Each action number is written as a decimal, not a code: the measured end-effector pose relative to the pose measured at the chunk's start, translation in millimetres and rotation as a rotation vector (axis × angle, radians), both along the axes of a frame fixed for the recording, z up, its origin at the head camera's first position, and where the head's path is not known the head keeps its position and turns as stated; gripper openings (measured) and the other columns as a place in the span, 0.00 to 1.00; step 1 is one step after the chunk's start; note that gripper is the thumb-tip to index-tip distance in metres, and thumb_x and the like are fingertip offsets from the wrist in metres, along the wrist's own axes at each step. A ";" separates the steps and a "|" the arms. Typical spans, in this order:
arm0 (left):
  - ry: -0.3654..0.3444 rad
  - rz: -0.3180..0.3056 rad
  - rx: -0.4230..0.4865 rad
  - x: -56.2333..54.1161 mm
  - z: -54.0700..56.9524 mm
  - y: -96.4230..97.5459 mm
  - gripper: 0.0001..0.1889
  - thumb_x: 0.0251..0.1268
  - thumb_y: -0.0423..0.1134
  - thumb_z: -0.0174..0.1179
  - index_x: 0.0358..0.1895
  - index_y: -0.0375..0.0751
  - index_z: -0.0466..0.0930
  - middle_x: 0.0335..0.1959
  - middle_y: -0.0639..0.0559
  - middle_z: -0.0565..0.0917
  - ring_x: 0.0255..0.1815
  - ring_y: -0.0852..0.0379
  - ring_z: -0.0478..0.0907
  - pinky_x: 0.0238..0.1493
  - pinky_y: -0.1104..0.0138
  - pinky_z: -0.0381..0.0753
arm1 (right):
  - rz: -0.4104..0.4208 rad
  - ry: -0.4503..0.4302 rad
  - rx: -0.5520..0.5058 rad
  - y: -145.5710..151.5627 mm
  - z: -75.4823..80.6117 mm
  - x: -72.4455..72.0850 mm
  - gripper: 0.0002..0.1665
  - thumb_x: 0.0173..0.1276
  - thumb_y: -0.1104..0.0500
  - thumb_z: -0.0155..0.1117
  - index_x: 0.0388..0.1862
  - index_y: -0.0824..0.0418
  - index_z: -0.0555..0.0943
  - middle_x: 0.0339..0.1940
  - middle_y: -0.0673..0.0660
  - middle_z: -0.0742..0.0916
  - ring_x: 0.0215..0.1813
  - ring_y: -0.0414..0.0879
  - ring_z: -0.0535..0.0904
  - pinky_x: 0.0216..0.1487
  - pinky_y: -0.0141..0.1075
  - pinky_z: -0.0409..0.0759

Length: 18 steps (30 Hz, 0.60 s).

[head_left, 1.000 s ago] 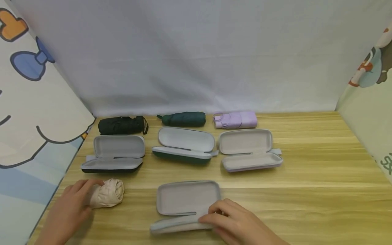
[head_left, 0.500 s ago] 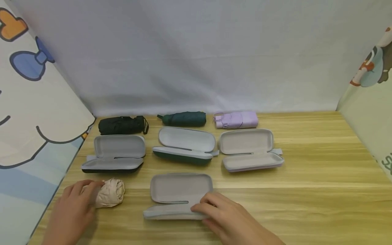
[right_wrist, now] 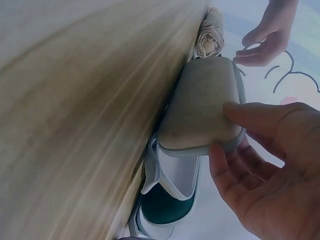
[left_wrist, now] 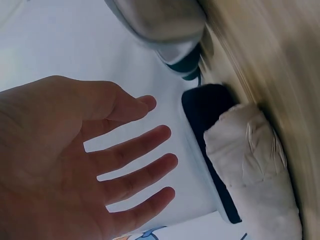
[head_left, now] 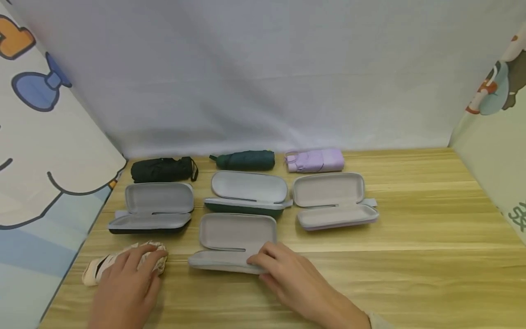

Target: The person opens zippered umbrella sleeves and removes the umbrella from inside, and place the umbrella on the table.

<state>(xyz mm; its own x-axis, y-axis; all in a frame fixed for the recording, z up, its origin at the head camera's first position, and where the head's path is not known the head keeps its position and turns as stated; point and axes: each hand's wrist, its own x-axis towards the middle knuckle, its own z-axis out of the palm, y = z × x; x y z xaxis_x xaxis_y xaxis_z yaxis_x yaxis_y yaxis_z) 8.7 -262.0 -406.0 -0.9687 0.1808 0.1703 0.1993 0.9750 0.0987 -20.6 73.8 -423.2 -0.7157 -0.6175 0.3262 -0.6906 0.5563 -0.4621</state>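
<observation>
My right hand point(head_left: 289, 281) pinches the right end of the lower half of an unfolded beige hard case point(head_left: 222, 261), thumb on one side and fingers on the other. In the right wrist view the case's beige outer shell point(right_wrist: 202, 105) faces the camera. At the left, my left hand point(head_left: 127, 283) is over a rolled beige umbrella point(head_left: 93, 269) and partly covers it in the head view. The left wrist view shows that hand with fingers spread and nothing in it, apart from the umbrella point(left_wrist: 252, 165).
Behind stand three more unfolded cases: black point(head_left: 149, 224), green point(head_left: 246, 209) and lilac point(head_left: 337, 219). Folded umbrellas in black point(head_left: 162, 169), dark green point(head_left: 246, 160) and lilac point(head_left: 315, 161) lie behind them. A white curtain point(head_left: 287, 82) closes off the back of the wooden table point(head_left: 411, 219).
The beige case has slid back and left with my right hand, close to the green case. My left hand has shifted right and come off the beige umbrella.
</observation>
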 end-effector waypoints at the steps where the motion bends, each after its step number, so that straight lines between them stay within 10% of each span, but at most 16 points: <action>1: -0.006 0.001 0.003 1.0 -0.4 3.1 0.19 0.63 0.33 0.69 0.57 0.47 0.85 0.60 0.43 0.82 0.58 0.34 0.78 0.46 0.37 0.78 | -0.008 0.001 0.005 -1.6 -0.5 -1.5 0.20 0.66 0.65 0.75 0.55 0.51 0.86 0.46 0.44 0.84 0.47 0.37 0.81 0.45 0.29 0.82; 10: 0.000 -0.061 -0.004 9.1 -13.3 20.9 0.16 0.63 0.35 0.69 0.53 0.51 0.86 0.56 0.50 0.84 0.56 0.41 0.81 0.46 0.40 0.81 | -0.025 0.001 -0.007 -0.2 -3.1 -5.9 0.22 0.65 0.61 0.77 0.58 0.50 0.85 0.51 0.45 0.84 0.55 0.40 0.79 0.51 0.33 0.83; 18: 0.247 -0.297 0.042 12.4 -35.9 19.7 0.14 0.58 0.36 0.66 0.47 0.51 0.87 0.46 0.56 0.86 0.45 0.51 0.83 0.38 0.53 0.83 | -0.165 0.062 -0.038 35.4 -1.7 8.5 0.32 0.61 0.57 0.82 0.64 0.51 0.81 0.57 0.46 0.83 0.60 0.42 0.79 0.57 0.41 0.85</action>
<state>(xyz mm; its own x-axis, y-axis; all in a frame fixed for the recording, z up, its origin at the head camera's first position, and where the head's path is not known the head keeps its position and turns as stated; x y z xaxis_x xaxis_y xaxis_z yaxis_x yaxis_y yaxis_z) 21.1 -242.3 -441.9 -0.8041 0.4351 0.4052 0.4953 0.8672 0.0515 -12.1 109.2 -424.9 -0.7840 -0.4800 0.3936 -0.6194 0.6473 -0.4442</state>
